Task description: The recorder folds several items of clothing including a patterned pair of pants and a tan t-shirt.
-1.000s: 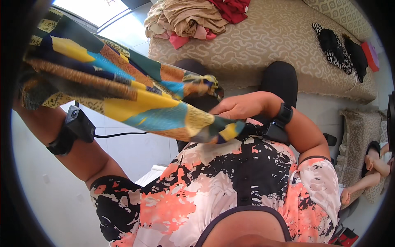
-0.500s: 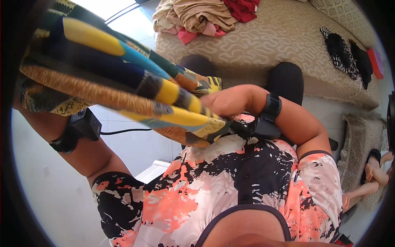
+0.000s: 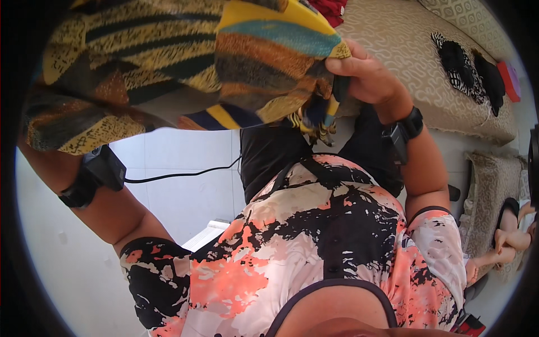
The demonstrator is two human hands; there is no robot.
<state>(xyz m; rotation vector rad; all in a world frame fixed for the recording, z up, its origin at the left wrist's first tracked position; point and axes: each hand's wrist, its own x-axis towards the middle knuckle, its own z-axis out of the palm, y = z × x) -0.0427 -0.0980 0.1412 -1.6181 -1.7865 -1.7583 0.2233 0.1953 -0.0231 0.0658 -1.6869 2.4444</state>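
A large patterned cloth point(image 3: 151, 73) in yellow, teal, brown and dark navy is stretched across the upper left. My right hand point(image 3: 368, 73) pinches its right corner between thumb and fingers, and part of the fabric hangs below that grip. On the other side, my left forearm point(image 3: 42, 168) reaches up under the cloth's left end. The fabric covers my left hand, so its fingers do not show. Each wrist wears a black strapped device, and a black cable point(image 3: 185, 178) runs from the left one.
Ahead stands a beige patterned sofa point(image 3: 393, 62) with red fabric point(image 3: 331, 10) on it. Dark and black-and-white garments point(image 3: 460, 67) lie farther right beside a pink box point(image 3: 509, 81). Another person's hands point(image 3: 514, 240) show at the right edge, near a beige fringed cover point(image 3: 494, 174).
My right hand has moved up and away from my lap, holding the cloth's corner. The cloth has gone from a bunched, slanting band to a wider spread. My left arm has barely shifted.
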